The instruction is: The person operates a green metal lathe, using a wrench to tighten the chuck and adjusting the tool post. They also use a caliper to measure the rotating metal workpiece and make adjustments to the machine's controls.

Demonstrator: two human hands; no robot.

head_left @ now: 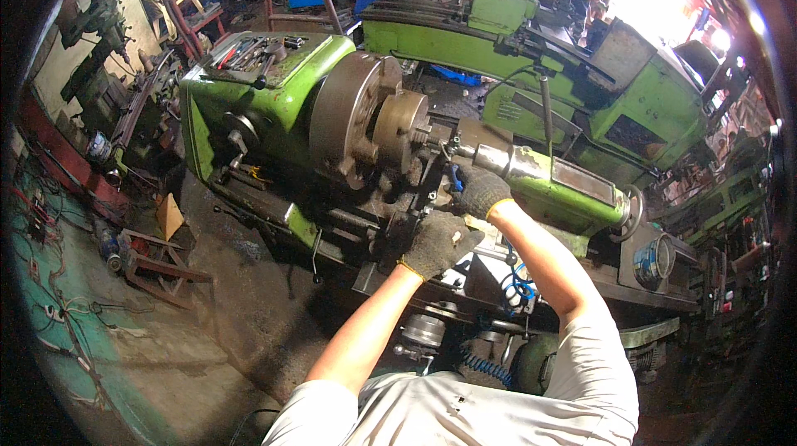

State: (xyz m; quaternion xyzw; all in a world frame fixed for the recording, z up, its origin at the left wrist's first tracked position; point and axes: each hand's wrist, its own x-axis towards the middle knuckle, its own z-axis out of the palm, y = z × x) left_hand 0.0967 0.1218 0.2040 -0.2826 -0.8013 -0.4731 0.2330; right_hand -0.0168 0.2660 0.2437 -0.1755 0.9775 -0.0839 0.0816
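Both my hands wear dark knit gloves and are over the carriage of a green metal lathe. My left hand lies low over the tool post area, its fingers toward the right; whether they grip anything is hidden. Just above and to the right, my right hand is closed around a small blue object, mostly covered by the glove. Beyond the hands, a round steel workpiece sits against the large chuck. The tailstock reaches toward it from the right.
Small tools lie on the green headstock. A handwheel is at the tailstock's end, near a metal bucket. A blue coiled hose hangs by the carriage. A second green machine stands behind; people are at the far back.
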